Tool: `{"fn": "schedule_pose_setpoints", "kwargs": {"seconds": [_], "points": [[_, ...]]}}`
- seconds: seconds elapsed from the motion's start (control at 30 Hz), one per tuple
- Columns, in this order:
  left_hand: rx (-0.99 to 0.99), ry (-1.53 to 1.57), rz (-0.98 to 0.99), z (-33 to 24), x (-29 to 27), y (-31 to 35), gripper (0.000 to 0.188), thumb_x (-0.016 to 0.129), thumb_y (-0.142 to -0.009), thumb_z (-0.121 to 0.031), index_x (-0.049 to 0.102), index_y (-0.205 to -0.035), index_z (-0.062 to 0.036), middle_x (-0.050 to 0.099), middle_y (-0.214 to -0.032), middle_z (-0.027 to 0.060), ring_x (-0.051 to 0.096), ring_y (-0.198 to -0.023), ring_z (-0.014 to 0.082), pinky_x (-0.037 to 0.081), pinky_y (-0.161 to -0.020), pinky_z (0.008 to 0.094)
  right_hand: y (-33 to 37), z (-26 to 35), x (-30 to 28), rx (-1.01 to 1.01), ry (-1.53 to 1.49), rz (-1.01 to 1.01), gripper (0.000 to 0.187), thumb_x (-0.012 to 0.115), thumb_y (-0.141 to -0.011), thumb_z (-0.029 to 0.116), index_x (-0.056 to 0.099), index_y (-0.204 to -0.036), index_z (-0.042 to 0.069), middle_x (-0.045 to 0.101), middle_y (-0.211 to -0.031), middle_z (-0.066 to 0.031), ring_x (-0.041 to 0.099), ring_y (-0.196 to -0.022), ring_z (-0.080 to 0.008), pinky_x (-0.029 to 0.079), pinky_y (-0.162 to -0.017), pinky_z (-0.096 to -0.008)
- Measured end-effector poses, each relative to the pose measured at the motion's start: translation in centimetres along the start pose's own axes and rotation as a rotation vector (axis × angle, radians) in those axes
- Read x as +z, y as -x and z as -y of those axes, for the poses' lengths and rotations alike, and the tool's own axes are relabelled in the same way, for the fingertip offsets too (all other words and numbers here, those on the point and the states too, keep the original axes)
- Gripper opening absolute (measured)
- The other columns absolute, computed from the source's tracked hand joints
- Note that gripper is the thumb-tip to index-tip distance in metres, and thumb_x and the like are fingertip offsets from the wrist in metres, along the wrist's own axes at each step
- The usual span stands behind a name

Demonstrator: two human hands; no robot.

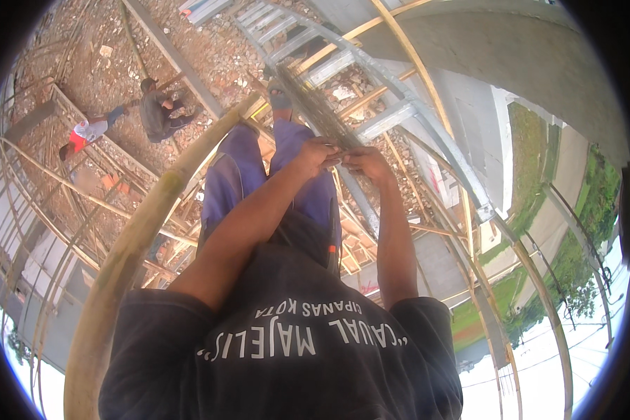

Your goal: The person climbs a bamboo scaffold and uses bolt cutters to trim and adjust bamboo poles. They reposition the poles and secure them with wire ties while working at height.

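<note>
In front of my body, both hands meet at the near end of a bundle of thin, dark, wire-like strands [318, 105]. My left hand [317, 155] is closed, its fingertips pinched together and turned toward the right hand. Close beside it, my right hand [368, 164] is also closed in a pinch. Whatever lies between the fingertips is too small to make out. The bundle slants away from my hands, alongside a metal ladder [388, 119]. Below my hands show my legs in blue trousers [234, 175] and a sandalled foot [280, 99].
A thick bamboo pole [154, 217] runs along my left side. Farther down, a person in dark clothes [161, 115] and another in red and white [89, 133] are on rubble ground [189, 42]. Bamboo scaffolding [532, 280] and a grey wall [483, 133] stand at the right.
</note>
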State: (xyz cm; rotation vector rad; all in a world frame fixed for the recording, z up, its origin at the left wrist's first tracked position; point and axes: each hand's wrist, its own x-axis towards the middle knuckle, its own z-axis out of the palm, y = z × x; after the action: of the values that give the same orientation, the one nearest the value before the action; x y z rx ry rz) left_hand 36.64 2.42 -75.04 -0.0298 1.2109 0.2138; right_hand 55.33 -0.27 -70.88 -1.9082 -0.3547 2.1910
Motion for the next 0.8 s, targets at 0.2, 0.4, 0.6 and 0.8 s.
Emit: {"fn": "schedule_pose_setpoints", "kwargs": {"seconds": [0.2,0.4,0.6,0.8], "points": [[-0.026,-0.014,0.019,-0.2,-0.4,0.0,0.032,0.061,-0.089,0.001,0.054,-0.120,0.0026,0.065,-0.104,0.0158,0.067,-0.096,0.0268,0.058,-0.085,0.0378,-0.1,0.0,-0.1,0.010,-0.050,-0.013,0.020,0.070,-0.082,0.011,0.067,-0.100,0.001,0.069,-0.089,-0.0075,0.067,-0.084,-0.0179,0.052,-0.071,-0.0328],[-0.041,-0.023,0.013,-0.7,-0.4,0.5,0.035,0.061,-0.089,0.000,0.052,-0.123,0.0036,0.066,-0.104,0.0166,0.068,-0.096,0.0274,0.057,-0.086,0.0386,-0.2,0.4,-0.4,0.004,-0.046,0.002,0.021,0.069,-0.082,0.012,0.067,-0.100,0.001,0.068,-0.089,-0.0077,0.065,-0.084,-0.0171,0.052,-0.072,-0.0333],[-0.033,-0.044,0.019,-1.1,-0.4,1.1,0.039,0.060,-0.089,0.000,0.049,-0.126,0.0033,0.064,-0.108,0.0166,0.067,-0.100,0.0281,0.056,-0.088,0.0388,-0.1,1.0,0.0,-0.013,0.065,0.015,0.024,0.071,-0.078,0.015,0.067,-0.099,0.002,0.067,-0.090,-0.0054,0.062,-0.082,-0.0152,0.050,-0.070,-0.0326],[-0.029,-0.089,0.042,-0.9,-0.9,0.8,0.044,0.061,-0.087,0.002,0.048,-0.129,0.0037,0.064,-0.109,0.0165,0.066,-0.102,0.0285,0.056,-0.089,0.0376,-0.5,0.8,0.1,-0.085,0.225,0.044,0.027,0.070,-0.071,0.008,0.070,-0.096,0.000,0.066,-0.085,-0.0064,0.060,-0.075,-0.0148,0.048,-0.066,-0.0293]]}}
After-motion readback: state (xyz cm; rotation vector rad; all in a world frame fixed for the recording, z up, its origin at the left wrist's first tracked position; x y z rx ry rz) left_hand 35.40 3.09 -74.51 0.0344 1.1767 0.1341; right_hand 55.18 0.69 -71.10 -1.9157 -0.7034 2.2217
